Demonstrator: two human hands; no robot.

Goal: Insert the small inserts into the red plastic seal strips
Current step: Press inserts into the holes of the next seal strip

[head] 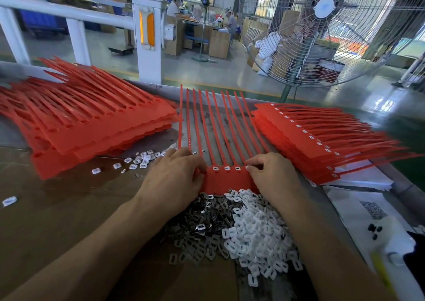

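I'm working one red plastic seal strip sheet (226, 181), lying flat on the brown cardboard bench top (46, 208) between my two hands. Left hand (174, 179) is curling its fingertips onto the sheet's left header edge, pinching there as far as I can tell. Right hand (273, 176) is pinching at the right end of the header row, fingers curled; I'm guessing it's seating an insert, but the part itself is hidden.

Progress: three white inserts (226, 168) are sitting in the header sockets between my hands; sockets under the fingers I can't read. So this sheet is partly done. Beyond my right hand, the stack of red sheets with white inserts already fitted (322, 146) is looking finished. Beyond my left hand, the stack of red sheets with empty slots (92, 126) is still waiting.

Orientation: the sheet's header is running left-right; its tails, the long axis, are pointing away from me, fanning slightly.

Supply is just nearer than my hands: the heap of white plastic inserts (257, 234) and grey metal clips (195, 225).
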